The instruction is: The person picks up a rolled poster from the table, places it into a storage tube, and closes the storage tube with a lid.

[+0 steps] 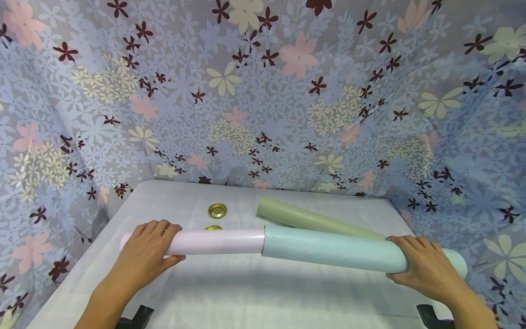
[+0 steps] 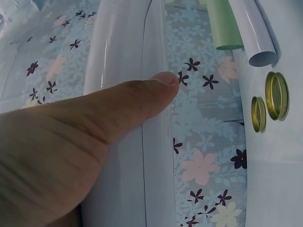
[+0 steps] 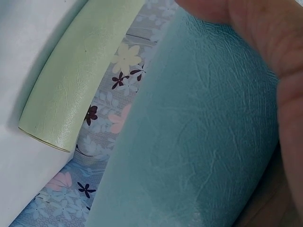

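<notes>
A pale lilac tube (image 1: pixel 222 241) lies across the front of my view, its right end inside the open end of a wider light blue tube (image 1: pixel 328 248). My left hand (image 1: pixel 149 244) grips the lilac tube near its left end, fingers over the top and thumb on the near side. In the left wrist view a lengthwise seam shows on the lilac tube (image 2: pixel 128 175), beneath the thumb (image 2: pixel 142 97). My right hand (image 1: pixel 425 265) grips the light blue tube near its right end. That tube's textured surface (image 3: pixel 189 127) fills much of the right wrist view.
Behind the held tubes, a green tube (image 1: pixel 304 216) lies on the white table (image 1: pixel 181 192). Two gold ring-shaped lids, one of them a far lid (image 1: pixel 217 210), lie to its left. A white tube (image 2: pixel 255 38) lies beside the green one. Flowered cloth (image 1: pixel 263 114) hangs around the table.
</notes>
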### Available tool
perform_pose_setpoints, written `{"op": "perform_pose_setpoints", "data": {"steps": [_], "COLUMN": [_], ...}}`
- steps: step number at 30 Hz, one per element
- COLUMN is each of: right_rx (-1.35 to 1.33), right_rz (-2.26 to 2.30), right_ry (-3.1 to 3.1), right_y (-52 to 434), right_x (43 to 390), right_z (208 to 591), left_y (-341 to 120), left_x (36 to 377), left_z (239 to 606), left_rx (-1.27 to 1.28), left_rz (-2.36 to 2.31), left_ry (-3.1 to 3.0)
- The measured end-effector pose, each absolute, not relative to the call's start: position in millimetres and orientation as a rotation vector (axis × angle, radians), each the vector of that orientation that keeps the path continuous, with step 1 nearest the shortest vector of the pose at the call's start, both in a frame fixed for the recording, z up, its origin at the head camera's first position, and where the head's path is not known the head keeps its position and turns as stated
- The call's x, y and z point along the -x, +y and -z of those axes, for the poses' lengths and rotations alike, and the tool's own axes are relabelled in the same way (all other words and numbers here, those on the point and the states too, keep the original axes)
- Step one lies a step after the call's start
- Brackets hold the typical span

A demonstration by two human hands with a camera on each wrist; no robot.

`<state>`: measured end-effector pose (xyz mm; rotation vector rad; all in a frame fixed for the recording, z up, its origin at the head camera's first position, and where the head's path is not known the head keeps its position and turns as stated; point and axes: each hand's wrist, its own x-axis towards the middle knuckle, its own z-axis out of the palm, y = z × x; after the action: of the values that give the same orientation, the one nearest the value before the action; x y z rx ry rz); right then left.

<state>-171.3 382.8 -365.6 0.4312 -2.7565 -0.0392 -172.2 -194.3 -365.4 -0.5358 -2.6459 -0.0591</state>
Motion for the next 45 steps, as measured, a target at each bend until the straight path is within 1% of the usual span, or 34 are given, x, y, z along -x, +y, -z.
{"op": "perform_pose_setpoints", "data": {"steps": [25, 45], "right_rx": [-0.417, -0.475], "right_rz": [0.05, 0.045], "right_ry": [-2.759, -2.722], "right_y": [379, 367], "right_x": [173, 175], "right_z": [362, 363], "left_y": [-192, -171], "left_x": [172, 177], "left_z": [365, 367], "left_rx": [0.555, 0.58], "left_rz": [0.049, 0.039], "left_ry": [-2.627, -2.659]}}
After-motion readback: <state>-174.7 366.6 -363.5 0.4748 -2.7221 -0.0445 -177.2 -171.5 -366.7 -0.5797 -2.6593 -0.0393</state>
